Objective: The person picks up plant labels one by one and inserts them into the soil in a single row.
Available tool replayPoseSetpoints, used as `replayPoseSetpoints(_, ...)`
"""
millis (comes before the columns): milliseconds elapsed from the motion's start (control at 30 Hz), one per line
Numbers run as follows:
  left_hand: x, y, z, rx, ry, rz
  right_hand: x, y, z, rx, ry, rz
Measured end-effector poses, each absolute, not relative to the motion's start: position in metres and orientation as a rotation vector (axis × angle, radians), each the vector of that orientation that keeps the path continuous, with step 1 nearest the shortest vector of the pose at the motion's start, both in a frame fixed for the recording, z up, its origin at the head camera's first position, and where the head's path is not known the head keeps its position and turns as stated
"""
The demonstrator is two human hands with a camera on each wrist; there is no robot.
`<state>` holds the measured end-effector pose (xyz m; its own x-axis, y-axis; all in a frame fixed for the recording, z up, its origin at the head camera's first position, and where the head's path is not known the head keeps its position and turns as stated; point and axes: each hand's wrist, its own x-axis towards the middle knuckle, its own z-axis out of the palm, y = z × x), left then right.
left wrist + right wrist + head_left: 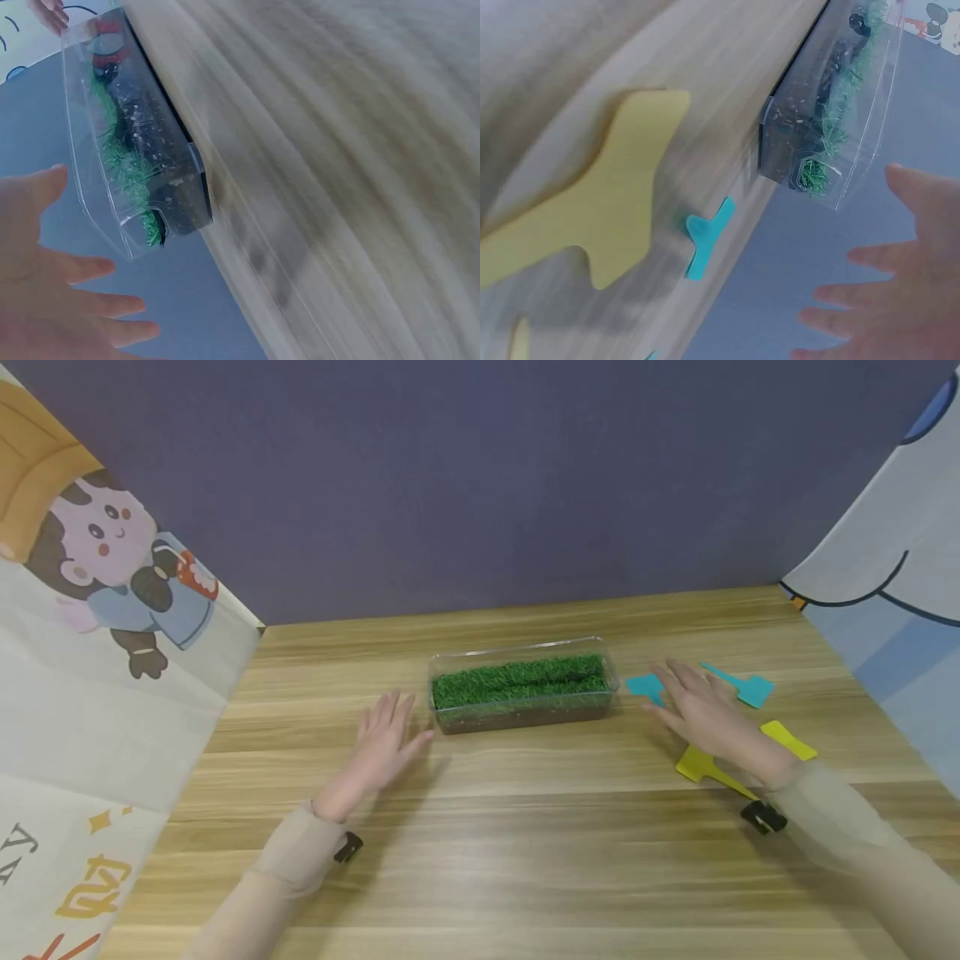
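A clear plastic box (522, 718) stands on the table, with dark soil at its bottom and two rows of green grass (517, 681) on top. My left hand (378, 752) hovers just off its left end, fingers spread and holding nothing. To the right of the box, my right hand (705, 714) is stretched out above several T-shaped plant labels, also holding nothing. A blue label (645, 686) is partly hidden by its fingers, and another blue label (753, 690) lies beyond. One yellow label (696, 763) is below the palm; a second yellow label (787, 739) lies partly behind the wrist.
The wood-grain table (525, 860) ends at a dark blue panel (510, 485) at the back. Cartoon-printed sheets (112, 552) flank it on the left and right. Each sleeve has a black clip (763, 817) at the wrist.
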<state>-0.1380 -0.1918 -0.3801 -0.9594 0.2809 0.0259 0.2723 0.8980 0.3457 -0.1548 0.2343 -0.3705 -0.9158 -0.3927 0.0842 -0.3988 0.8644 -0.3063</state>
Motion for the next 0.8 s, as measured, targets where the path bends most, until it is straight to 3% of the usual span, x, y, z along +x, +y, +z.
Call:
replayPoseSetpoints(300,-0.154,-0.181,-0.374,0.399,3.017,0.808,-0.175,0.226,-0.363,0.637,-3.139,0.767)
replayPoseSetpoints(800,-0.178,-0.168,-0.372,0.114,2.824,1.437,-0.201,0.206,-0.364,0.525,-3.112,1.059)
